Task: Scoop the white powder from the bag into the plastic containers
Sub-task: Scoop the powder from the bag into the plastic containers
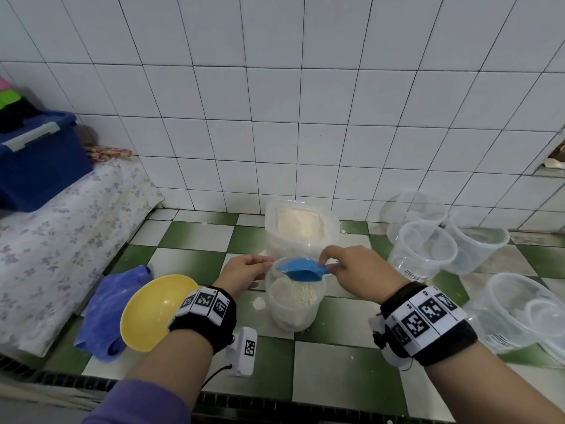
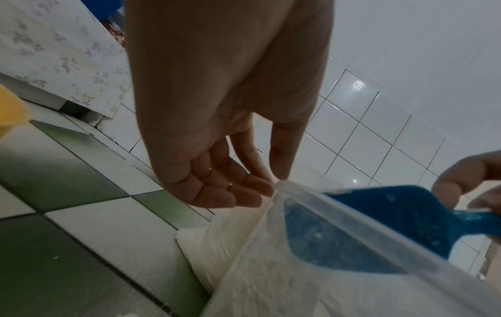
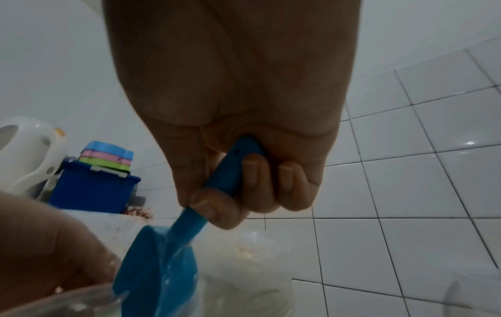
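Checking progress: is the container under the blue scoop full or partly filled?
Partly filled: powder in the container sits well below its rim.

White glazed wall tiles [image 1: 305, 102] (dark grout) rise behind a green-and-white checkered surface [image 1: 189, 240], evenly lit.

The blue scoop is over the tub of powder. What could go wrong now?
The blue scoop sits over the container rim, so powder may spill, as by the small spill. The left hand only pinches the rim; the container might tip. The bag stands close behind and could get knocked.
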The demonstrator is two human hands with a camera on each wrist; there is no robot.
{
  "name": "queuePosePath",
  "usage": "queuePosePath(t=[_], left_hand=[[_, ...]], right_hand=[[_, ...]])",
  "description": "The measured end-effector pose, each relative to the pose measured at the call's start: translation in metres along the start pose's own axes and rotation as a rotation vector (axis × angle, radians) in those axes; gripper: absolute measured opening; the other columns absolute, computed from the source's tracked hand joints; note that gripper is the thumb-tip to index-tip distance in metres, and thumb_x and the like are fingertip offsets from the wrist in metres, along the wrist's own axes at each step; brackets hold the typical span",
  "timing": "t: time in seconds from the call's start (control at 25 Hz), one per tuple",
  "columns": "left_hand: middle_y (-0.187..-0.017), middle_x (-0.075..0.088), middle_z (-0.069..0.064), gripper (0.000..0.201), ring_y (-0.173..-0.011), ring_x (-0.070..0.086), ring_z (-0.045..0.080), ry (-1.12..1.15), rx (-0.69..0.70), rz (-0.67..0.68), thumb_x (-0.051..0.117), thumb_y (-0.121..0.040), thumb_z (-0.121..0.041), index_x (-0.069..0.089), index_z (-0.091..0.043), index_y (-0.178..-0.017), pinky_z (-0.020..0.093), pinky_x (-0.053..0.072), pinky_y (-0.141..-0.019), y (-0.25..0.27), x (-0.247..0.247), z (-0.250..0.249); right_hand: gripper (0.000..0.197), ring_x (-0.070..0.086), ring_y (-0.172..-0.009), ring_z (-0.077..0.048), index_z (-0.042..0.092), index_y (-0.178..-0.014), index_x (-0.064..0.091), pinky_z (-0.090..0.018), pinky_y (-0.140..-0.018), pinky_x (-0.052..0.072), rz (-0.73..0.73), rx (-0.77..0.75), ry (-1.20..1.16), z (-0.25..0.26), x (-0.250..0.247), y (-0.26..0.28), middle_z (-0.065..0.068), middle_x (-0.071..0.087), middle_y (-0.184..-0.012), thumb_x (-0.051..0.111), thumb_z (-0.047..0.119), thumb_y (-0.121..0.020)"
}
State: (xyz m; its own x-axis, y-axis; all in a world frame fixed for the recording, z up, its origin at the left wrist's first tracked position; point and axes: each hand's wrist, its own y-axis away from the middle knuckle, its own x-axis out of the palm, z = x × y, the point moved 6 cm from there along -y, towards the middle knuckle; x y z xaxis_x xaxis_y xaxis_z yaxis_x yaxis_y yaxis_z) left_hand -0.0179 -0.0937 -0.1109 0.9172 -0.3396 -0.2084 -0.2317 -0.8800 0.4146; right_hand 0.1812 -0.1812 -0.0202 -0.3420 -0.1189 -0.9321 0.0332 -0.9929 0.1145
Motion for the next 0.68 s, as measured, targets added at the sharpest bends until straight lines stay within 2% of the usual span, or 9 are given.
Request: queuePosePath(t=[0.12, 0.24, 0.32, 0.44, 0.56, 0.68], left_hand=[[-0.105, 0.071, 0.003, 0.022, -0.093, 0.065, 0.014, 0.034, -0.035, -0.019, 0.062, -0.093, -0.026, 0.067, -0.013, -0.110, 0.025, 0.048, -0.072, -0.003, -0.001, 0.001], [-0.106, 0.069, 0.004, 0.024, -0.086, 0.063, 0.014, 0.071, -0.054, -0.045, 0.059, -0.095, -0.027, 0.065, -0.010, -0.111, 0.023, 0.047, -0.069, -0.006, -0.002, 0.000], [-0.107, 0.068, 0.004, 0.024, -0.083, 0.061, 0.014, 0.106, -0.056, -0.057, 0.055, -0.097, -0.028, 0.064, -0.010, -0.111, 0.024, 0.047, -0.069, -0.008, -0.003, -0.003], [-0.111, 0.067, 0.003, 0.023, -0.089, 0.061, 0.017, 0.155, -0.045, -0.081, 0.050, -0.099, -0.031, 0.061, -0.013, -0.109, 0.026, 0.048, -0.073, -0.014, -0.005, -0.009], [-0.115, 0.065, 0.003, 0.027, -0.097, 0.061, 0.018, 0.157, -0.024, -0.092, 0.048, -0.100, -0.036, 0.059, -0.013, -0.110, 0.031, 0.050, -0.081, -0.022, -0.006, -0.017], [-0.119, 0.062, 0.003, 0.033, -0.103, 0.059, 0.018, 0.147, -0.016, -0.099, 0.046, -0.100, -0.038, 0.058, -0.011, -0.116, 0.034, 0.048, -0.088, -0.030, -0.007, -0.025]], right_hand=[[0.017, 0.045, -0.060, -0.009, 0.027, -0.098, 0.063, -0.023, -0.060, 0.037, 0.040, 0.073, -0.187, -0.010, -0.008, -0.003, 0.011, 0.047, -0.064, 0.048, 0.021, -0.095], [0.017, 0.049, -0.067, -0.013, 0.025, -0.095, 0.065, -0.028, -0.065, 0.039, 0.047, 0.081, -0.259, -0.014, -0.016, -0.003, 0.005, 0.057, -0.076, 0.048, 0.024, -0.095], [0.018, 0.047, -0.064, -0.012, 0.023, -0.095, 0.067, -0.028, -0.063, 0.037, 0.024, 0.080, -0.329, -0.016, -0.025, -0.002, 0.005, 0.055, -0.070, 0.049, 0.025, -0.096], [0.018, 0.044, -0.059, -0.011, 0.019, -0.094, 0.067, -0.027, -0.061, 0.036, -0.065, 0.089, -0.434, -0.021, -0.044, -0.002, 0.006, 0.048, -0.060, 0.049, 0.023, -0.096], [0.017, 0.041, -0.055, -0.010, 0.017, -0.094, 0.064, -0.024, -0.056, 0.031, -0.176, 0.112, -0.418, -0.028, -0.058, -0.007, 0.006, 0.046, -0.059, 0.048, 0.023, -0.097], [0.013, 0.040, -0.052, -0.010, 0.018, -0.099, 0.059, -0.024, -0.052, 0.029, -0.215, 0.127, -0.319, -0.032, -0.058, -0.018, 0.005, 0.047, -0.058, 0.047, 0.023, -0.098]])
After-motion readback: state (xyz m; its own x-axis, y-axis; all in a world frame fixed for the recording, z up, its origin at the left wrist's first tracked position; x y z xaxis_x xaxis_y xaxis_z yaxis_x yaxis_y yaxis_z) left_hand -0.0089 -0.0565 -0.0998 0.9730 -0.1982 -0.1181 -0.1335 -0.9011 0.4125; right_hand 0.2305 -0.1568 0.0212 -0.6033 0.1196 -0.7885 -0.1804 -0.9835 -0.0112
